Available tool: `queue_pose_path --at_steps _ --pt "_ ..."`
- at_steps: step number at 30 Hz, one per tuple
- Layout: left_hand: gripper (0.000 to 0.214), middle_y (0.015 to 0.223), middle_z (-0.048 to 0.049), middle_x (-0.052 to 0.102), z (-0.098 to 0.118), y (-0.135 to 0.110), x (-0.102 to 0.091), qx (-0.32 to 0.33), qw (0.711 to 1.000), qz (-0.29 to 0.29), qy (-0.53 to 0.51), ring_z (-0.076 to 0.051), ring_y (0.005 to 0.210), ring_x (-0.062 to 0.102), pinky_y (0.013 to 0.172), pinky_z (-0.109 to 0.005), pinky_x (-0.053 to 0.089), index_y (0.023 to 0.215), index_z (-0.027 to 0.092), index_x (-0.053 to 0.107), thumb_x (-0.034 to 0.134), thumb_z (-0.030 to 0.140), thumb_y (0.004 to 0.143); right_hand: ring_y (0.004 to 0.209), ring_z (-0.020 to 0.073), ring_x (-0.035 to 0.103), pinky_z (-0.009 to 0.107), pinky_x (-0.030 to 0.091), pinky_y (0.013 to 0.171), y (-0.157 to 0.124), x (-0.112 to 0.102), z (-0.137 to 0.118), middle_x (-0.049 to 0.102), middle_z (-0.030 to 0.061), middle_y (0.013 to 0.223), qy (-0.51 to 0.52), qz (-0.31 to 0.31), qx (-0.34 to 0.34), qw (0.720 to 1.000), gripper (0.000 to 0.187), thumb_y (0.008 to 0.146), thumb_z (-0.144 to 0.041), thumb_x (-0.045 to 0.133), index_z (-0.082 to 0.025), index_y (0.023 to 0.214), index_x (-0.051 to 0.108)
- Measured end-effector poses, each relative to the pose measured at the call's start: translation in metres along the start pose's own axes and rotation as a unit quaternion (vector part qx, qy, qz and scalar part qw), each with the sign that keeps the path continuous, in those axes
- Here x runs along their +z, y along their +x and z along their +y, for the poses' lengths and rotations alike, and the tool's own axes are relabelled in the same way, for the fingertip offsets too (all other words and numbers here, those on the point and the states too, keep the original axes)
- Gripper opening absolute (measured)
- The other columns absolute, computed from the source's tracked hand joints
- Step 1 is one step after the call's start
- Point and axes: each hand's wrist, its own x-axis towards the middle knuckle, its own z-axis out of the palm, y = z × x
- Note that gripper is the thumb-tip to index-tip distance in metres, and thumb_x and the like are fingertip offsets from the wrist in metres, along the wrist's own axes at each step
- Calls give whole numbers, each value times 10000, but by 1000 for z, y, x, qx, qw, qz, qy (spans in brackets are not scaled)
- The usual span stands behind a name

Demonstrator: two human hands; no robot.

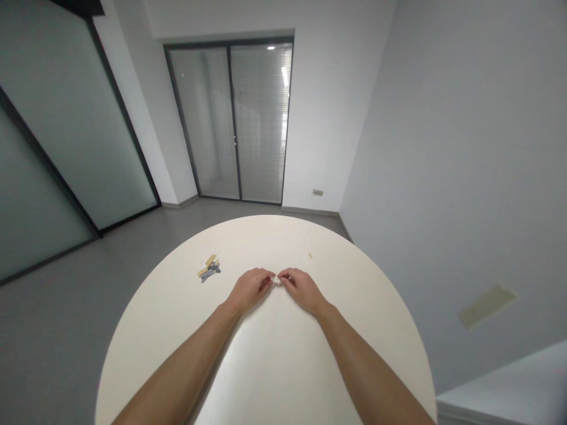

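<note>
My left hand (250, 288) and my right hand (301, 288) rest on a round white table (186, 330), their fingertips meeting at the middle. Both hands have curled, pinched fingers around something tiny and pale between them that I cannot make out. A small heap of grey and tan flat pieces (209, 269) lies on the table to the left of my left hand, a short way off.
A tiny tan speck (310, 255) lies on the table beyond my right hand. Behind the table are a grey floor, sliding glass doors with blinds (234, 124), frosted glass panels on the left and a white wall close on the right.
</note>
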Motion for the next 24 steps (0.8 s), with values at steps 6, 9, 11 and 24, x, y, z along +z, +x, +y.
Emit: queue_pose_path --at_steps 6,9,11,24 --pt "241 967 -47 695 2 0 -1 0 1000 2 2 -189 890 629 792 -306 486 1116 235 641 495 216 926 887 169 641 310 489 830 -1 1 -3 706 28 959 6 4 1 1000 170 898 -162 554 -222 1002 676" --pt "240 965 -46 694 1 0 -1 0 1000 5 -1 -185 887 629 789 -298 487 1113 239 641 505 211 917 881 170 645 310 496 832 -1 1 -3 703 35 960 8 6 -7 1000 159 891 -187 570 -218 1008 674" --pt "237 964 -44 695 0 0 0 -1 1000 7 -4 -184 885 632 792 -296 488 1104 240 642 512 205 910 876 170 645 310 499 829 -2 1 -3 701 36 956 4 7 -11 1000 154 885 -200 581 -219 1007 673" --pt "238 963 -47 695 2 0 -1 -6 1000 1 -7 -188 908 623 802 -301 479 1099 240 660 484 304 953 875 172 639 306 491 814 -1 0 -5 695 33 955 -19 3 -17 1000 186 844 -197 647 -215 1029 657"
